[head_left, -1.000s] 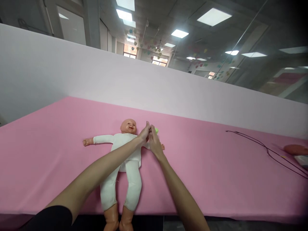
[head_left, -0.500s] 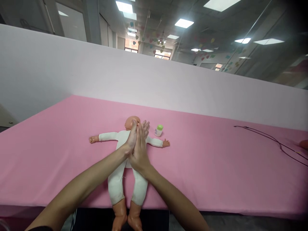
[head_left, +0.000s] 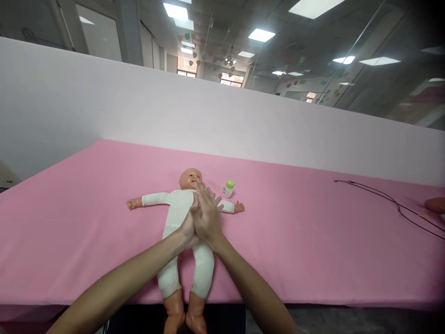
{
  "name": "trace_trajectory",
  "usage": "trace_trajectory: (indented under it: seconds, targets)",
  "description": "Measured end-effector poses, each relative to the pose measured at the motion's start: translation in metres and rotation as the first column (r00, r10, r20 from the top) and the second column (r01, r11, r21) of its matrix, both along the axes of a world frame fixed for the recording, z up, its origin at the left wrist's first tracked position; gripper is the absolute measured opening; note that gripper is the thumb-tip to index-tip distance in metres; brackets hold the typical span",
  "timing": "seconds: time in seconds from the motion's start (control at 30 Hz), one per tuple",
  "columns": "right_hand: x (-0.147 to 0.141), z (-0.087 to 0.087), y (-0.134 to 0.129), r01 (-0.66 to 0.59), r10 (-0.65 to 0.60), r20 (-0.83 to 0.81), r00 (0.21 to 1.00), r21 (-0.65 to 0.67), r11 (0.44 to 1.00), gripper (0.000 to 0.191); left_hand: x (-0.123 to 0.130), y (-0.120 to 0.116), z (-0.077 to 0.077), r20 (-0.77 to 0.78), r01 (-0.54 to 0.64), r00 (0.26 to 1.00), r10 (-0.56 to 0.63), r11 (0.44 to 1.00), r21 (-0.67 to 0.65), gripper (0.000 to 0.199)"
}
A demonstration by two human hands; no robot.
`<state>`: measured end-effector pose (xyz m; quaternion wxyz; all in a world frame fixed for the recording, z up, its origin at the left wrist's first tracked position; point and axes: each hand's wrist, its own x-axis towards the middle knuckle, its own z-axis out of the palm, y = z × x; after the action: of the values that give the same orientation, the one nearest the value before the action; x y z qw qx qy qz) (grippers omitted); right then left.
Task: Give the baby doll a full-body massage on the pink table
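A baby doll [head_left: 178,208] in a white long-sleeved suit lies on its back on a pink cloth-covered table [head_left: 295,246]. My left hand [head_left: 187,231] and my right hand [head_left: 207,215] are pressed palm to palm above the doll's chest, not visibly gripping anything. The right hand covers most of the left. The fingertips of my right hand reach near the doll's chin. A small white bottle with a green cap [head_left: 228,189] stands upright beside the doll's head, just beyond my fingertips.
A thin black cord [head_left: 389,200] lies across the right of the table, and a reddish-orange object [head_left: 434,205] sits at the far right edge. A pale wall panel runs along the table's far side. The doll's feet reach the near edge.
My hands have moved from beside the doll's head down over its chest and now press palm to palm. The green-capped bottle, partly hidden a second ago, now stands in full view.
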<state>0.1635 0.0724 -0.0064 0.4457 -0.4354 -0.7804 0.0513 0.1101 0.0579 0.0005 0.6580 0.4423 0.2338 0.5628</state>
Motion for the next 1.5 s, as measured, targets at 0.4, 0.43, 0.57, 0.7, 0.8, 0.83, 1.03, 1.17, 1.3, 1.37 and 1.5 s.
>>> trace_trajectory:
  seconds: [0.4, 0.43, 0.57, 0.7, 0.8, 0.83, 1.03, 1.17, 1.3, 1.37, 1.5]
  targets:
    - [0.073, -0.083, 0.059, 0.193, -0.108, 0.245, 0.964, -0.357, 0.914, 0.069, -0.148, 0.084, -0.088, -0.819, 0.036, 0.122, 0.560, 0.822, 0.568, 0.079]
    - [0.078, -0.083, 0.059, 0.244, -0.150, 0.290, 0.945, -0.323, 0.914, 0.065, -0.157, 0.088, -0.099, -0.805, 0.067, 0.035, 0.593, 0.802, 0.594, 0.075]
    - [0.099, -0.080, 0.059, 0.456, -0.341, 0.425, 0.838, -0.205, 0.866, 0.061, -0.182, 0.096, -0.119, -0.665, 0.046, -0.190, 0.722, 0.683, 0.729, 0.070]
    - [0.105, -0.081, 0.058, 0.449, -0.361, 0.337, 0.869, -0.233, 0.863, 0.074, -0.180, 0.093, -0.109, -0.627, -0.015, -0.142, 0.766, 0.631, 0.775, 0.074]
    - [0.094, -0.080, 0.055, 0.235, -0.183, 0.189, 0.965, -0.303, 0.924, 0.079, -0.168, 0.087, -0.102, -0.666, 0.070, 0.077, 0.742, 0.662, 0.746, 0.068]
    - [0.090, -0.080, 0.054, 0.157, -0.108, 0.164, 0.981, -0.325, 0.933, 0.079, -0.163, 0.085, -0.102, -0.689, 0.128, 0.143, 0.710, 0.677, 0.725, 0.067]
    - [0.076, -0.078, 0.050, 0.036, 0.050, 0.209, 0.977, -0.390, 0.920, 0.069, -0.157, 0.084, -0.115, -0.788, 0.256, 0.144, 0.599, 0.746, 0.614, 0.066]
    - [0.084, -0.072, 0.051, 0.247, -0.131, 0.372, 0.919, -0.283, 0.927, 0.055, -0.174, 0.090, -0.112, -0.747, 0.213, -0.099, 0.657, 0.748, 0.629, 0.061]
    - [0.106, -0.063, 0.054, 0.442, -0.322, 0.480, 0.816, -0.160, 0.883, 0.045, -0.212, 0.095, -0.094, -0.770, 0.075, -0.269, 0.578, 0.810, 0.582, 0.055]
    - [0.122, -0.060, 0.057, 0.564, -0.451, 0.476, 0.755, -0.121, 0.817, 0.046, -0.234, 0.097, -0.083, -0.836, -0.054, -0.278, 0.474, 0.861, 0.506, 0.056]
    - [0.158, -0.062, 0.062, 0.783, -0.634, 0.504, 0.586, -0.152, 0.603, 0.057, -0.264, 0.099, -0.067, -0.916, -0.161, -0.215, 0.340, 0.912, 0.377, 0.059]
